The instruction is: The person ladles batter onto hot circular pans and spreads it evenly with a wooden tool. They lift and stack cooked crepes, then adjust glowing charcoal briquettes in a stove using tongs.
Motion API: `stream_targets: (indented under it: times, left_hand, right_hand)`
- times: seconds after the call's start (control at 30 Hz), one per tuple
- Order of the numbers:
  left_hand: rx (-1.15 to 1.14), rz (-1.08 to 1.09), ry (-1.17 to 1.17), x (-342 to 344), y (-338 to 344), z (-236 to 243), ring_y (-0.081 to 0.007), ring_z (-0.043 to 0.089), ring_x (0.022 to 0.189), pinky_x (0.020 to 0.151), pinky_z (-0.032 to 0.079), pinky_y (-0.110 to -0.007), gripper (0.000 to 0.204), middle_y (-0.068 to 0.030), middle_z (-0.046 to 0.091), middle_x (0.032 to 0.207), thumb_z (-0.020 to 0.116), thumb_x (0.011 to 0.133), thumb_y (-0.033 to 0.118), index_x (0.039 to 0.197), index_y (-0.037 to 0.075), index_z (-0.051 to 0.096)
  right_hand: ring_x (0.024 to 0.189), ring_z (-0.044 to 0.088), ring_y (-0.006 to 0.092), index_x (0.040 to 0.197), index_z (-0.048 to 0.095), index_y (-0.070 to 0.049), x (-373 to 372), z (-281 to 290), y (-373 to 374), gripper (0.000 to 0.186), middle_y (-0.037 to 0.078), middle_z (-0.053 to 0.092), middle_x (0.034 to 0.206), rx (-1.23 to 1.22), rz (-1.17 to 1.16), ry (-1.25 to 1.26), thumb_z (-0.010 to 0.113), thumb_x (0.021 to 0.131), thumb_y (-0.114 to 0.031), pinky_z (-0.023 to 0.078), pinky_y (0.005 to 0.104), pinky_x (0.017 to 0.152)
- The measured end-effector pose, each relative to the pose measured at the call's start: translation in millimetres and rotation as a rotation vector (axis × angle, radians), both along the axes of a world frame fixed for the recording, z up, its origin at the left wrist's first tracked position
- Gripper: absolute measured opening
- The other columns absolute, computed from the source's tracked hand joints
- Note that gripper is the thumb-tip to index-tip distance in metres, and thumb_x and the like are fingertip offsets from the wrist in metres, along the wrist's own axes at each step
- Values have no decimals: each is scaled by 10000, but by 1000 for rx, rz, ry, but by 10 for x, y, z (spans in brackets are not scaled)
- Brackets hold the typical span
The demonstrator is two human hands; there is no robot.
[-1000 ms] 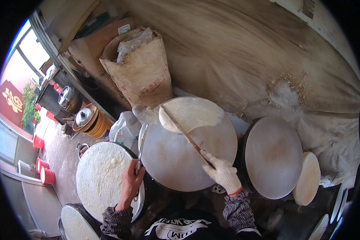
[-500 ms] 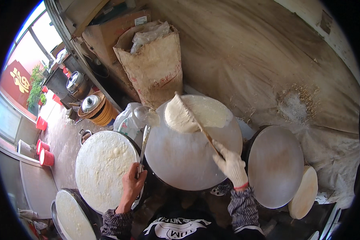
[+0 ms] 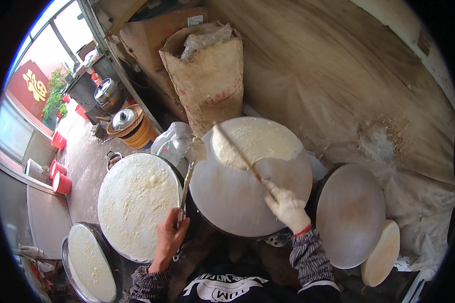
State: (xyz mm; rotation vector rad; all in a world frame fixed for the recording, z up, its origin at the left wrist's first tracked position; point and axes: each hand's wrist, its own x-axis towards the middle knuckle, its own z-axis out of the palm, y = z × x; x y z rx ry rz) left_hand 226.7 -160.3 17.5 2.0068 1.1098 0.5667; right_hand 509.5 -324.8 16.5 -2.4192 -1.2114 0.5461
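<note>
My bare left hand (image 3: 170,236) is closed around the handle of a metal ladle (image 3: 187,186), whose batter-smeared bowl hangs beside the left rim of the middle round griddle (image 3: 247,202). In my right hand (image 3: 288,208), which wears a whitish knit glove, is the thin handle of a wooden batter spreader (image 3: 237,151). Its long edge lies across the pale batter (image 3: 265,139), which covers the far part of that griddle. The near part of the griddle is bare grey. Left of the ladle, a second griddle (image 3: 139,207) is covered with a white, bumpy sheet of batter.
Another batter-covered griddle (image 3: 91,265) stands at the lower left. On the right are a bare griddle (image 3: 351,217) and a pale round disc (image 3: 380,255). A large paper sack (image 3: 212,81) stands behind the middle griddle, with a white plastic bag (image 3: 173,139) nearby.
The spreader has turned from showing its broad batter-coated face to nearly edge-on. Batter now covers more of the griddle's far left part. The whole view has shifted slightly.
</note>
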Motion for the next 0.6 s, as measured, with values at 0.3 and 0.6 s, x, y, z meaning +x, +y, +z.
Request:
stream_targets:
  times: [0.3,0.6]
  left_hand:
    - [-89,10,-79,-69,-49,-61,-76,437,671,593,377,-248,182,17,499,729,662,867,78,1011,32,559]
    - [-194,10,-172,-123,-103,66,-71,409,607,534,339,-252,199,21,484,689,679,848,89,1014,47,577]
  right_hand:
    - [901,669,327,1284,587,-143,-94,27,-740,424,156,670,1067,134,-224,-193,633,862,-138,555,395,767]
    - [1070,626,351,1371,498,-102,-140,-30,-622,482,207,638,1170,290,75,137,557,927,-280,506,393,893]
